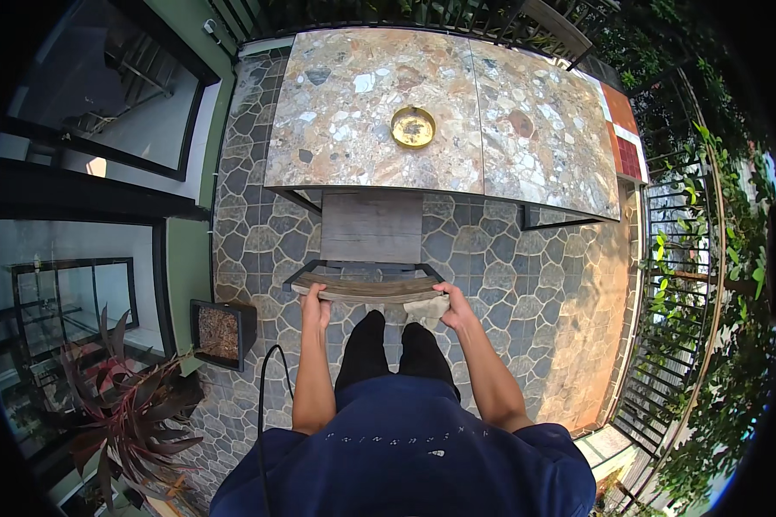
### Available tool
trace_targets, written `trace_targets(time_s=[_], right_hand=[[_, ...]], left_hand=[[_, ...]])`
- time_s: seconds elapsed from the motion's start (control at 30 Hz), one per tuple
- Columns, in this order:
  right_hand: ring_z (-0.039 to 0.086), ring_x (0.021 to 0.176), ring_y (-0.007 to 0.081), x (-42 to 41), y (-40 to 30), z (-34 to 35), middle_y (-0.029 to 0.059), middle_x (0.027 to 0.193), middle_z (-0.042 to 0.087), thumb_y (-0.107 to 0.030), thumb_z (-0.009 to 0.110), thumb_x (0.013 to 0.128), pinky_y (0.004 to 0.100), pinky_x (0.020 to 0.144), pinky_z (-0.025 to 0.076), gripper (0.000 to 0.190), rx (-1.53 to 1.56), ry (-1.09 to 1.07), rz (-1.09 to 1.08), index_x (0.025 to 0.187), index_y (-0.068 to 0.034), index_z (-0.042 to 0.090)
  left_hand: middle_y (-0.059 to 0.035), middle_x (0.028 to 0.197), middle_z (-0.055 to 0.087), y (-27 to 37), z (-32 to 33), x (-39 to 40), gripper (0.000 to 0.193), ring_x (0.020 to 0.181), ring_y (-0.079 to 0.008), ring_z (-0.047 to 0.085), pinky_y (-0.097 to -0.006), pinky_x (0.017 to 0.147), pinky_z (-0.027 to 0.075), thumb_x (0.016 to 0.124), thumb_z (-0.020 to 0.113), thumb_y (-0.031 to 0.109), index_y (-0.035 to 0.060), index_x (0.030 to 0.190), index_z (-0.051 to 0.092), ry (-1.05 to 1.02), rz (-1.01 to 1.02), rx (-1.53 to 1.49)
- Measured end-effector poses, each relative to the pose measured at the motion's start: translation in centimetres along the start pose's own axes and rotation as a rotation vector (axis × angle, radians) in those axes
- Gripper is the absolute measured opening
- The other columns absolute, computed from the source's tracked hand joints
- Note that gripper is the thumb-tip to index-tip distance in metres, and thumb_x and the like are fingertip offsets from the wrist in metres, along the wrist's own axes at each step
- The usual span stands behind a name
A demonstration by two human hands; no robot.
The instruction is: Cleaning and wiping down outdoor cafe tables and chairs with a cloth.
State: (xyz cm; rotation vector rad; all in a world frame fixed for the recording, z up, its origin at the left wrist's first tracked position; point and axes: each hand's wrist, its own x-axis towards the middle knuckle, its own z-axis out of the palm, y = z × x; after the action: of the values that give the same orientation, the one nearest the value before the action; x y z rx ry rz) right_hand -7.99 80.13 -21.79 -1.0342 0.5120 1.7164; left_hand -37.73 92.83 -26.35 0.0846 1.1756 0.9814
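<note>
Before me stands a chair with a grey-brown wood-look seat (pixel 372 226), its front end under the table's edge. My left hand (pixel 315 305) grips the left end of the chair's wooden backrest (pixel 368 289). At the other end my right hand (pixel 454 306) has hold of the backrest too. A beige cloth (pixel 429 309) hangs by my right hand, against the near side of the backrest; how the fingers hold it is partly hidden. Dark metal framing (pixel 428 271) joins backrest and seat.
A stone-patterned table (pixel 336 148) fills the far side, bearing a round brass-coloured dish (pixel 413 128). To the left are a square black planter (pixel 249 336), a red-leaved plant (pixel 123 413) and glass panes. A black metal fence (pixel 676 258) runs along the right. Stone-patterned paving (pixel 491 258) lies underfoot.
</note>
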Motion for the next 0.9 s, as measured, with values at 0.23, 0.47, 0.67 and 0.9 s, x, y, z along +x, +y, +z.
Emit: trace_targets(time_s=[0.23,0.47,0.67,0.9], right_hand=[[0.058,0.098,0.0332,3.3,-5.2,2.5,0.0204,0.108,0.059,-0.014,0.056,0.075,0.0427,0.093,0.044,0.04,-0.004,0.0,-0.031,0.109,0.007,0.052],[0.059,0.095,0.0319,5.3,-8.5,4.3,0.0175,0.107,0.061,-0.02,0.059,0.076,0.0414,0.091,0.046,0.038,-0.086,0.001,-0.071,0.107,0.003,0.056],[0.06,0.097,0.0262,3.7,-5.2,4.4,0.0133,0.106,0.061,-0.025,0.059,0.084,0.0392,0.089,0.048,0.034,-0.019,-0.013,-0.27,0.108,-0.002,0.055],[0.061,0.097,0.0223,-2.3,2.2,-0.7,0.0097,0.109,0.06,-0.019,0.06,0.085,0.0352,0.082,0.049,0.033,-0.021,0.141,-0.575,0.113,-0.003,0.053]], left_hand=[[-0.0056,0.095,0.05,1.5,5.5,3.5,0.039,0.088,-0.0228,0.052,-0.0437,0.074,0.048,0.072,0.057,-0.003,0.0123,0.106,0.046,-0.031,-0.014,-0.002],[-0.008,0.093,0.051,2.1,7.8,7.3,0.035,0.085,-0.026,0.054,-0.0474,0.072,0.049,0.073,0.059,0.002,0.0117,0.104,0.045,-0.069,-0.033,0.026],[-0.0054,0.116,0.044,2.7,8.8,4.8,0.048,0.105,-0.0262,0.048,-0.0547,0.091,0.037,0.076,0.069,0.019,0.0129,0.116,0.042,-0.114,-0.054,0.026],[-0.0004,0.125,0.041,-1.4,8.8,-1.6,0.071,0.111,-0.0232,0.045,-0.0456,0.092,0.039,0.08,0.066,0.023,0.0243,0.136,0.022,-0.397,-0.465,0.48]])
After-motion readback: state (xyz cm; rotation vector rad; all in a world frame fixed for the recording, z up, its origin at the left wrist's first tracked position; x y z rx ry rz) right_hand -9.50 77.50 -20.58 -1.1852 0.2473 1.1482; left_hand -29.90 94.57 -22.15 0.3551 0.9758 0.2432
